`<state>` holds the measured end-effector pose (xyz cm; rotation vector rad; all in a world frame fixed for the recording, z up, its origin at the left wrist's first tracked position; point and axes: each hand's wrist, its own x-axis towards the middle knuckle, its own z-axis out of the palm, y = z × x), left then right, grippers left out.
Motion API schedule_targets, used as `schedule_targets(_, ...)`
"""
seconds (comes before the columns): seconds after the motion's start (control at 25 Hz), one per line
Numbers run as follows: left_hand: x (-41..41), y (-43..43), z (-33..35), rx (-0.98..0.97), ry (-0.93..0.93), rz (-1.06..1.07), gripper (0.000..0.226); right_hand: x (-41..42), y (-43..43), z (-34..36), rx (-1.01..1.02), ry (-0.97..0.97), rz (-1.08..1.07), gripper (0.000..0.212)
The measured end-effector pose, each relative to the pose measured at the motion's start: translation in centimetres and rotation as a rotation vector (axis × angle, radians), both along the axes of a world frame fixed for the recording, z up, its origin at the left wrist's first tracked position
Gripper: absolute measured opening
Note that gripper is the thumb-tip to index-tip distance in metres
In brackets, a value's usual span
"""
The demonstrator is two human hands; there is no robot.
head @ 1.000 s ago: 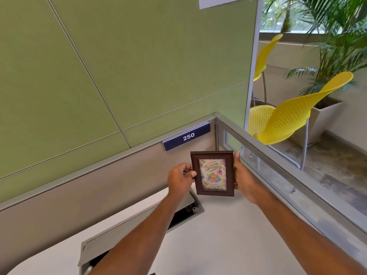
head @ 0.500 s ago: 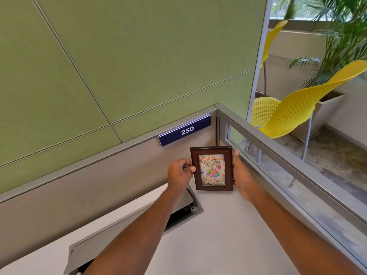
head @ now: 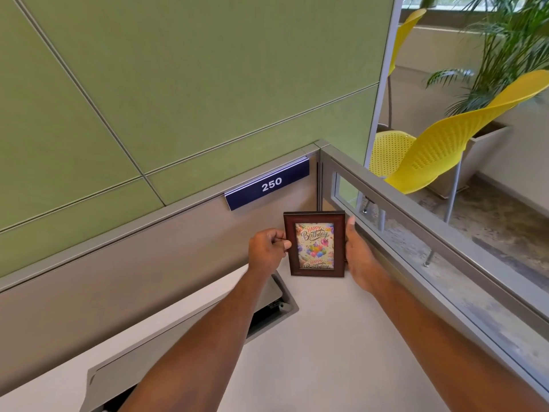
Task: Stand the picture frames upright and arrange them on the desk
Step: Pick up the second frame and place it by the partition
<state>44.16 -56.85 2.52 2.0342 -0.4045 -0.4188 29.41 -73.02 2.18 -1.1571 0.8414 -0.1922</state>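
A small dark brown picture frame (head: 314,244) with a "Happy Birthday" balloon card stands upright in the far corner of the white desk (head: 320,352), its bottom edge down at the desk surface. My left hand (head: 267,253) pinches its left edge with thumb and fingers. My right hand (head: 358,257) holds its right edge, fingers behind the frame. The frame faces me. Its back and stand are hidden.
A grey cable tray with an open lid (head: 184,340) is set into the desk under my left arm. A navy "250" sign (head: 269,185) hangs on the beige partition. A glass side panel (head: 421,257) bounds the desk on the right; yellow chairs (head: 439,156) and a potted palm stand beyond it.
The frame has moved down and a little farther into the corner, and now reaches the desk. Both hands stay on its edges. My view has tilted slightly.
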Motion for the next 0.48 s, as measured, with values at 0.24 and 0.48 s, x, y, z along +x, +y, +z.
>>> schedule_targets(0.24, 0.31, -0.54, -0.36, -0.016, 0.01, 0.014, 0.013, 0.44, -0.52, -0.54, 0.007, 0.001, -0.009, 0.072)
schedule_targets(0.48, -0.21, -0.45, -0.65, -0.021, -0.016, 0.015, 0.017, -0.37, -0.3, -0.1, -0.032, 0.002, -0.011, 0.074)
